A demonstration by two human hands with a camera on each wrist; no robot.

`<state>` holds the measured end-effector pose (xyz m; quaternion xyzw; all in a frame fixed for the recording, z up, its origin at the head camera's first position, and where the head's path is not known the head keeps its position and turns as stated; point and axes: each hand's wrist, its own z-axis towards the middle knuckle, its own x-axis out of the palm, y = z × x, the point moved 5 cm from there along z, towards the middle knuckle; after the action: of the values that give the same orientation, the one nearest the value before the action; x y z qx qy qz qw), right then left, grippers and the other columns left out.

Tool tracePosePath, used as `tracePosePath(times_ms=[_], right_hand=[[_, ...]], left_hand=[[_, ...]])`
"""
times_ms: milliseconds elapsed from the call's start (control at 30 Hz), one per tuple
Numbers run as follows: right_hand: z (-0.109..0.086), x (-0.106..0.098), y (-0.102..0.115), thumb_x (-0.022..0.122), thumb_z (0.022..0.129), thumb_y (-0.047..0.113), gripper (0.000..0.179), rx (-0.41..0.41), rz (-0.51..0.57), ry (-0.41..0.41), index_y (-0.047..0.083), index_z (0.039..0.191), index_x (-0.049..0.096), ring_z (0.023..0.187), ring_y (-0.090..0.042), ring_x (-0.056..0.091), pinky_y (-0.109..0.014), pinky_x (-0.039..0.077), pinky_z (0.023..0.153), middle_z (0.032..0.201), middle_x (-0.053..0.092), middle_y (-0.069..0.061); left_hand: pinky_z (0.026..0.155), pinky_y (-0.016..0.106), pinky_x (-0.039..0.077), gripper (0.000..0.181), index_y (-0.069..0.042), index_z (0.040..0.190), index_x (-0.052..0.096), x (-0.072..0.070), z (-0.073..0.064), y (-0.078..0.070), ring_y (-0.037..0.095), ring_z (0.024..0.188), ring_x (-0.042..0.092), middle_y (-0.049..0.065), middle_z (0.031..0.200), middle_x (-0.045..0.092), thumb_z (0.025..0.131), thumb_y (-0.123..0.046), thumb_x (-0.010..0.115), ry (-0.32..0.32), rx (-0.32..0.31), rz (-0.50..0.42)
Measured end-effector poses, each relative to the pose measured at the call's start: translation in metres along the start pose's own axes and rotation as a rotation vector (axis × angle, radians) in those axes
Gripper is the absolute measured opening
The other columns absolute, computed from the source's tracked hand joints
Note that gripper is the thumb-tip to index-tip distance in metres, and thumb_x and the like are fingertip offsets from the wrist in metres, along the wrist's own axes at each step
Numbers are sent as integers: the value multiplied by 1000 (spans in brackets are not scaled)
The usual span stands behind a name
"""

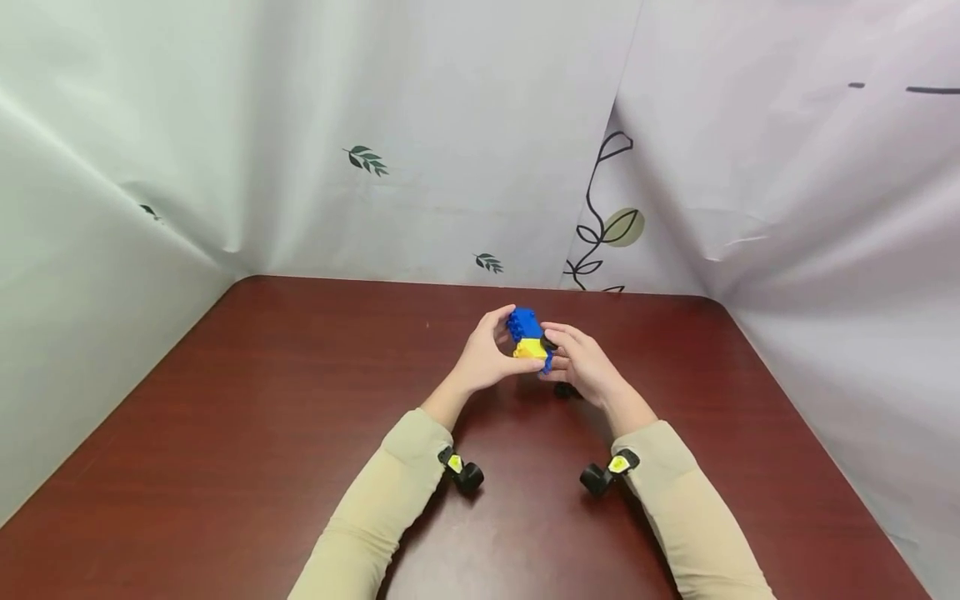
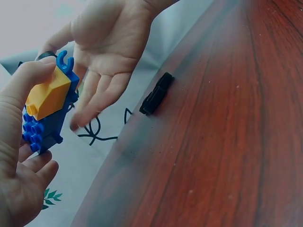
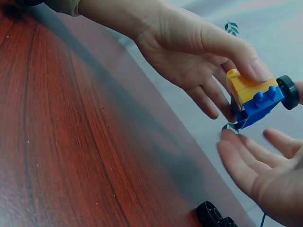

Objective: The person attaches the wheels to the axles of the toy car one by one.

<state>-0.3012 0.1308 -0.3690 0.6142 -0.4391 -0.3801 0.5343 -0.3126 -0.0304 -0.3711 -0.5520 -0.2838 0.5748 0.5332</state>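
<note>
A small toy vehicle of blue and yellow building bricks [image 1: 527, 323] is held above the table between both hands. My left hand [image 1: 480, 358] grips its body, with the thumb on the yellow brick [image 2: 49, 97] and fingers at the blue studded end [image 2: 40, 130]. On the toy's side sits a black wheel [image 3: 288, 92]. My right hand [image 1: 592, 367] pinches this wheel with its upper digits, partly hidden, while the other fingers stretch loosely beneath the toy. A blue hook-shaped piece [image 2: 66, 61] juts from one end.
A black wheel pair [image 2: 157, 93] lies on the dark red wooden table [image 1: 315, 375], below the right hand. White curtains [image 1: 465, 100] with leaf prints hang behind and at both sides. Each sleeve carries a small black strapped camera [image 1: 465, 475].
</note>
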Motion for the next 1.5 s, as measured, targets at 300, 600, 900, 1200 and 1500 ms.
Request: tracePosePath(times_ms=[300,600,900,1200,1500], right_hand=[[3,4,-3,41,98,46,53,111,40,78,2,127,44,78,-23,71,-37,58,74,88,71,-6],[4,5,-5,43,99,37,48,64,66,98,4,134,35,68,-17,68,-31,58,67,81,68,-4],[5,8,-5,47,98,34,52,45,89,101,3,136,31,69,-17,67,-33,58,69,80,66,-4],[5,11,-2,48,98,31,52,42,104,85,2,136,30,70,-17,67,-34,59,68,83,65,-5],[4,11,-4,49,98,32,54,44,110,85,3,138,29,71,-18,67,-38,59,72,88,64,-5]], left_hand=[[106,39,40,94,-11,146,29,0,4,0,27,130,47,11,145,39,71,-27,83,-1,8,-10],[111,46,33,100,-9,149,25,1,5,3,29,136,38,14,150,32,69,-29,83,35,18,78],[108,43,38,98,-10,149,27,0,6,4,28,134,41,12,148,35,70,-28,82,42,38,138],[107,44,39,96,-11,148,30,-2,8,1,29,132,43,12,146,38,69,-28,82,38,61,167],[107,42,39,96,-11,148,29,-2,6,0,29,132,43,11,147,36,69,-25,82,50,45,100]])
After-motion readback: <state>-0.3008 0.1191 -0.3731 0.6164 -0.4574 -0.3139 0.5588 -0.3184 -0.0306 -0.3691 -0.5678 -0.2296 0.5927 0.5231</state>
